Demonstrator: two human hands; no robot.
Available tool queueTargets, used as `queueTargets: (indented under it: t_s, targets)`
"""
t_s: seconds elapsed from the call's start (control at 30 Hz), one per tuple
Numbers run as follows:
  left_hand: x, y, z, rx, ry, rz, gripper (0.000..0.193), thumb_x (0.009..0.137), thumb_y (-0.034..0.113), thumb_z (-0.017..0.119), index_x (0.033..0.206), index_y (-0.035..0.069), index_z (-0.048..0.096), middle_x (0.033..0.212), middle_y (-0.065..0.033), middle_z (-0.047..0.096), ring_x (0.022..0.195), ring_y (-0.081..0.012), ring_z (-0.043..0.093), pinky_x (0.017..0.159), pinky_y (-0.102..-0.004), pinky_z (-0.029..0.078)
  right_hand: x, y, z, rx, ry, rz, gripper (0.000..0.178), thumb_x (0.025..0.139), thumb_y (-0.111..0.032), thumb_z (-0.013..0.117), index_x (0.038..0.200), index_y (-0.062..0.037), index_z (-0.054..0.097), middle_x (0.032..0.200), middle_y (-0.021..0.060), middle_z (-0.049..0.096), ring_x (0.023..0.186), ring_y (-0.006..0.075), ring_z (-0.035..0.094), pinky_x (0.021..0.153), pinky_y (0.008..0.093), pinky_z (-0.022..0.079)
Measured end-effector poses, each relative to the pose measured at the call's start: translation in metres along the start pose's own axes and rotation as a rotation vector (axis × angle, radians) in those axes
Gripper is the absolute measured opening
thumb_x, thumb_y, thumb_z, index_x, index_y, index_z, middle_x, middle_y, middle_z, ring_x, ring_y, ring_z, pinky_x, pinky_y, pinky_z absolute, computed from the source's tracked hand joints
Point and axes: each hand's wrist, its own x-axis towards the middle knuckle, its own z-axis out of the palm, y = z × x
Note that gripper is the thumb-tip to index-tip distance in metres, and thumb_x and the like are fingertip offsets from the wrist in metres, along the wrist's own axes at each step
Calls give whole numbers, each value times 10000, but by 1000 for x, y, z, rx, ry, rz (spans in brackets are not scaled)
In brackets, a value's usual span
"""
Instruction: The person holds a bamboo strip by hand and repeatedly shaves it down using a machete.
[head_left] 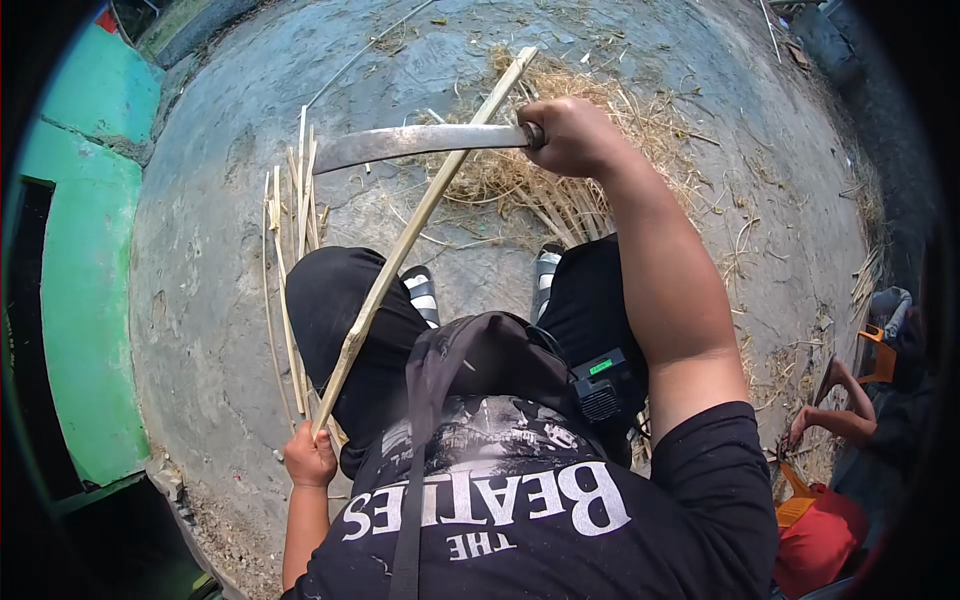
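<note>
My left hand (309, 457) is closed round the lower end of a long pale bamboo strip (400, 245), which slants up and away to the right across my left knee. In my right hand (570, 138) is the handle of a machete (420, 141), held out ahead of me. Its long, slightly curved blade points left and crosses the upper part of the strip. Whether the edge bites into the bamboo I cannot tell. More split bamboo strips (303, 200) lie on the ground beside my left knee.
Straw-coloured shavings (570, 140) are heaped on the concrete ground (215, 300) ahead of my feet. A green wall (90, 300) stands at the left. At the lower right another person's limbs (845, 415) show near an orange tool handle (878, 355) and something red (822, 540).
</note>
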Motion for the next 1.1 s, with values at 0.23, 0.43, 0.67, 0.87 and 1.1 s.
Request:
queueTargets:
  t_s: [0.23,0.43,0.67,0.87,1.1]
  targets:
    - [9,9,-4,16,7,32,541,1037,529,427,876,48,614,652,-199,593,624,-451,626,561,-520,485,10,48,23,375,119,376,285,886,-211,675,1147,-126,751,883,157,740,779,275,697,739,409,560]
    - [8,5,-1,-14,-28,2,547,1037,535,431,867,47,612,652,-193,594,634,-454,630,563,-518,486,6,10,20,80,207,-46,114,878,-179,656,931,-113,732,842,141,738,769,297,722,721,427,581]
    - [14,7,-4,-22,-12,33,549,1033,545,438,873,51,617,650,-195,594,637,-455,631,564,-515,486,16,74,39,367,296,439,287,846,-206,698,1089,-56,728,848,146,725,771,215,675,731,358,527]
    - [9,7,-3,-43,-44,8,555,1035,546,431,862,52,613,646,-200,589,635,-456,630,561,-512,486,4,28,17,230,203,196,206,865,-185,696,1057,-135,749,929,156,747,875,315,726,770,410,564]
    - [12,1,2,-48,-37,13,571,1030,569,423,849,62,614,654,-194,597,629,-453,629,558,-502,490,11,55,17,244,248,342,145,866,-195,674,981,-129,731,883,117,745,816,280,713,747,409,563]
